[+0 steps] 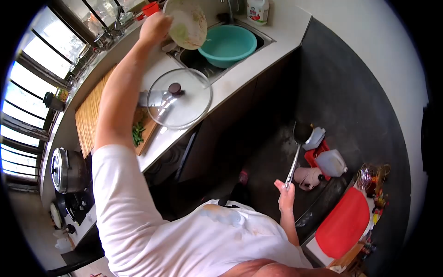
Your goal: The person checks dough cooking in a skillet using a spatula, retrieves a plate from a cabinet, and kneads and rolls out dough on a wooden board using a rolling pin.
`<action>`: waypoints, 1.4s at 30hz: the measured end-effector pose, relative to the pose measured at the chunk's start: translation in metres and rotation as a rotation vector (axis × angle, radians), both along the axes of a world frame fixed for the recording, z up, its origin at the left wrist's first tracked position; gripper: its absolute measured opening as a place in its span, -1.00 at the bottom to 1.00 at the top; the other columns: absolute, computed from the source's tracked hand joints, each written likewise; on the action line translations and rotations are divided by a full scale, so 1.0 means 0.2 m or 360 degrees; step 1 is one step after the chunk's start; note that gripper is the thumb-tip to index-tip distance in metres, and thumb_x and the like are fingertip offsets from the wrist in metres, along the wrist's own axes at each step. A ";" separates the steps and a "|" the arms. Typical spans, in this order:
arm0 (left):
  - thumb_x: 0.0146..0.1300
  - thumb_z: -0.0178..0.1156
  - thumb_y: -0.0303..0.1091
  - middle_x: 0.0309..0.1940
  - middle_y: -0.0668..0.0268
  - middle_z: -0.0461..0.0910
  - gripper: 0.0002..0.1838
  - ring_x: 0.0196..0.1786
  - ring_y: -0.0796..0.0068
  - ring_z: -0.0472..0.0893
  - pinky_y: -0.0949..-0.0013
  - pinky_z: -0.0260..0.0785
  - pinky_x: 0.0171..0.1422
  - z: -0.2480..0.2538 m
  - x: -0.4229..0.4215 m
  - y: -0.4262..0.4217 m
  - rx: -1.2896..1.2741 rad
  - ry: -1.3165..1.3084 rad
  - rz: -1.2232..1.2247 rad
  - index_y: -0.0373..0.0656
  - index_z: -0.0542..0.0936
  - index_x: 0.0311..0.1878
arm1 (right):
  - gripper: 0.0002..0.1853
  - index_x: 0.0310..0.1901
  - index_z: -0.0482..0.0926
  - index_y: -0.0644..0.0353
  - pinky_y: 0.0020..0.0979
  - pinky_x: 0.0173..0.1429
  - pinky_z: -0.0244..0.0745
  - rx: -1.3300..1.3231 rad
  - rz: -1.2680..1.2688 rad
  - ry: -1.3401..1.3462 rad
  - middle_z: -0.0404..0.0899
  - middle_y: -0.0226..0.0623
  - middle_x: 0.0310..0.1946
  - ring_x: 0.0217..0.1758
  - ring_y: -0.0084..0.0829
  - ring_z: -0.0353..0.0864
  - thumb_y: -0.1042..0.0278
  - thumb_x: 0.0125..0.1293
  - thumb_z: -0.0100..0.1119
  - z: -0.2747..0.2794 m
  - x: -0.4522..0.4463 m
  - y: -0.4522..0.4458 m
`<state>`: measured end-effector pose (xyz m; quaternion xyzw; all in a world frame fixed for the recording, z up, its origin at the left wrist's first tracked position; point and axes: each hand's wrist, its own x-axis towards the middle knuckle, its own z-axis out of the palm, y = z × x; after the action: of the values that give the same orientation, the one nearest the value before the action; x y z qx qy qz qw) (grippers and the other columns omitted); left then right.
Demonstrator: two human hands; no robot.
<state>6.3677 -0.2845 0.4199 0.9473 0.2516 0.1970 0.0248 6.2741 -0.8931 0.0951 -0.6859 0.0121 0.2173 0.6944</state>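
My left hand [156, 30] is stretched out toward the sink, fingers closed on the edge of a plate [188, 24]. The plate is tilted steeply, and its pale face shows greenish smears. Beside it a teal basin [229, 45] sits in the metal sink [208, 71]. Held out low on the right, my right hand [285, 195] is wrapped around the handle of a long metal ladle [292, 168]. The ladle's head points away from me over the dark floor. A glass lid [189, 104] with a dark knob lies on the counter below the plate.
Near the lid are chopped greens [138, 134] on a wooden board [147, 127] and a bamboo mat [90, 115]. A pressure cooker [69, 170] stands at the left. Plastic jugs [331, 162] are on the right, near a red-topped stool or chair [344, 224]. A white bottle [257, 11] stands behind the sink.
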 end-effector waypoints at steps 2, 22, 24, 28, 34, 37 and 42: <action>0.06 -0.07 -0.24 -0.33 0.03 0.61 -0.69 -0.28 0.13 0.63 0.20 0.48 -0.18 0.05 0.22 -0.10 0.0546 -0.0032 0.0080 -0.20 0.62 -0.35 | -0.88 -0.20 0.22 0.35 -0.26 0.12 0.45 0.0076 -0.0089 0.0051 0.52 0.08 -0.17 -0.08 -0.17 0.58 0.49 0.31 -0.15 0.01 0.08 -0.05; 0.04 0.01 -0.32 -0.61 0.19 0.60 -0.79 -0.54 0.31 0.62 0.26 0.46 -0.48 0.05 0.50 -0.29 0.1046 -0.0048 0.0054 -0.10 0.58 -0.60 | -0.86 -0.20 0.28 0.38 -0.26 0.10 0.47 0.0069 -0.0035 0.0102 0.55 0.00 -0.22 -0.13 -0.24 0.59 0.48 0.30 -0.09 -0.04 0.40 -0.14; 0.04 0.01 -0.32 -0.60 0.20 0.60 -0.79 -0.53 0.31 0.62 0.27 0.46 -0.48 0.03 0.45 -0.28 0.1097 0.0011 -0.0013 -0.09 0.58 -0.60 | -0.85 -0.19 0.27 0.39 -0.26 0.10 0.47 0.0101 -0.0020 0.0102 0.54 0.02 -0.21 -0.12 -0.23 0.59 0.48 0.30 -0.09 -0.03 0.40 -0.13; 0.05 0.04 -0.28 -0.54 0.30 0.63 -0.80 -0.47 0.32 0.65 0.35 0.49 -0.45 0.00 0.31 -0.29 0.0856 0.0178 0.0182 -0.08 0.60 -0.56 | -0.84 -0.18 0.26 0.40 -0.25 0.11 0.46 0.0107 0.0102 0.0082 0.52 0.06 -0.19 -0.10 -0.20 0.58 0.49 0.29 -0.11 -0.02 0.39 -0.10; 0.08 -0.08 -0.33 -0.66 0.00 0.47 -0.68 -0.53 0.10 0.51 0.14 0.35 -0.41 -0.87 -0.03 -0.54 -0.0905 -0.0871 0.0025 -0.30 0.48 -0.68 | -0.75 -0.12 0.24 0.41 -0.26 0.15 0.41 0.0001 0.0243 0.0081 0.49 0.05 -0.13 -0.04 -0.20 0.53 0.40 0.27 -0.08 0.13 0.36 0.02; 0.03 -0.03 -0.39 -0.76 0.21 0.35 -0.80 -0.76 0.38 0.36 0.35 0.10 -0.74 -1.05 -0.51 -0.98 -0.2698 -0.1447 0.0522 -0.29 0.41 -0.62 | -0.80 -0.13 0.22 0.37 -0.26 0.15 0.40 -0.0054 0.0465 0.0036 0.50 0.03 -0.14 -0.05 -0.23 0.53 0.45 0.29 -0.11 0.26 0.34 0.09; 0.05 0.04 -0.38 -0.73 0.34 0.40 -0.86 -0.80 0.59 0.33 0.52 0.04 -0.80 -1.26 -1.50 -1.24 -0.2669 -0.1532 0.0899 -0.24 0.48 -0.51 | -0.87 -0.21 0.21 0.35 -0.27 0.14 0.39 -0.0018 0.0863 -0.0203 0.52 0.04 -0.20 -0.10 -0.25 0.55 0.50 0.29 -0.12 0.43 0.18 0.26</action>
<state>6.0672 -0.5333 0.1686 0.3493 0.4875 0.3167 0.7349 6.3094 -0.8415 0.1806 -0.6802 -0.2145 0.3514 0.6065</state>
